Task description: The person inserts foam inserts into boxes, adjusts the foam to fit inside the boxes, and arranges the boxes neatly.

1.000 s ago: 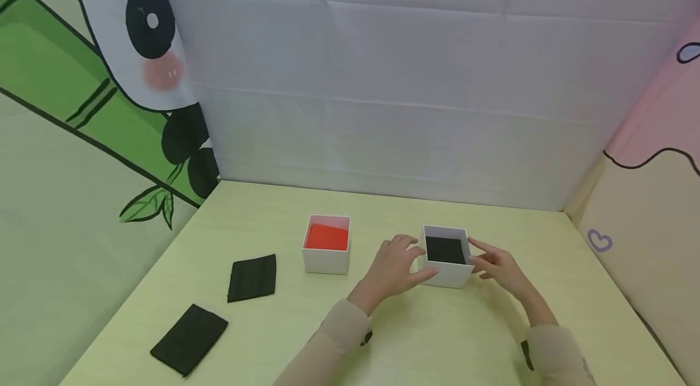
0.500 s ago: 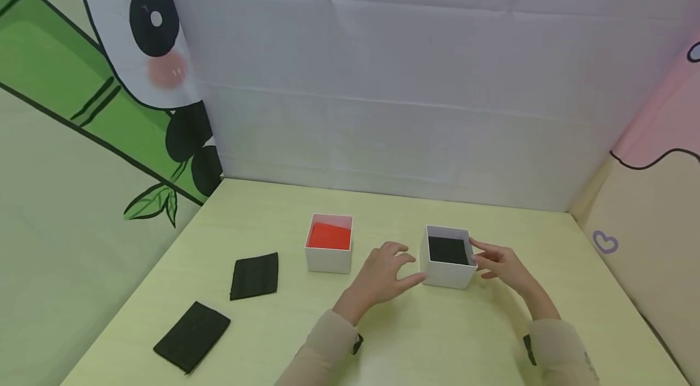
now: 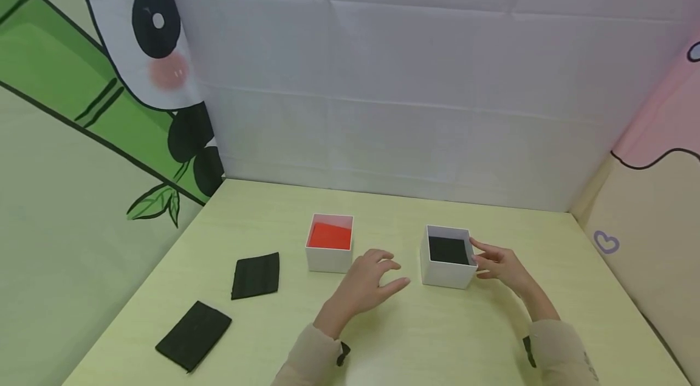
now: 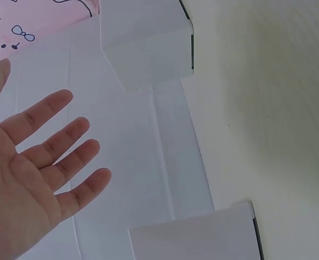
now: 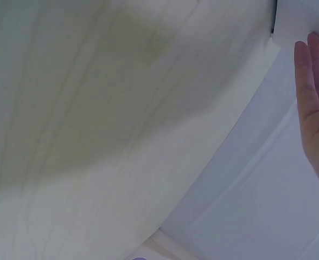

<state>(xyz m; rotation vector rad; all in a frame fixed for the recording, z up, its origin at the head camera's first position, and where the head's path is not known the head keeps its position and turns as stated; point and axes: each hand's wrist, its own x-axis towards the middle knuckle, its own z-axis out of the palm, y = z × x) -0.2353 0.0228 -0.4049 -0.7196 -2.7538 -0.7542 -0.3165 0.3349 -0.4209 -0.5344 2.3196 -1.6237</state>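
Observation:
On the table's right half stands a white open-topped box [image 3: 445, 275] with a folded black cloth-like piece [image 3: 448, 250] inside. My right hand [image 3: 502, 265] touches its right wall with extended fingers; the right wrist view shows straight fingertips against the white side. Between this box and a second white box [image 3: 328, 260] hovers my left hand [image 3: 366, 286], fingers spread and holding nothing. A red piece [image 3: 330, 236] lies in that second box. In the left wrist view, the left palm [image 4: 24, 189] is bare, with parts of both boxes beyond the fingers.
Two flat black pieces lie on the table's left side: a squarish one [image 3: 255, 276] and a larger one [image 3: 194, 336] nearer the front. A white sheet [image 3: 350, 88] hangs behind the table's far edge. Walls with cartoon prints flank both sides.
My left hand has drawn away from the right box, moving left and slightly toward me. The right hand stays at the box's right side. The head view has shifted slightly.

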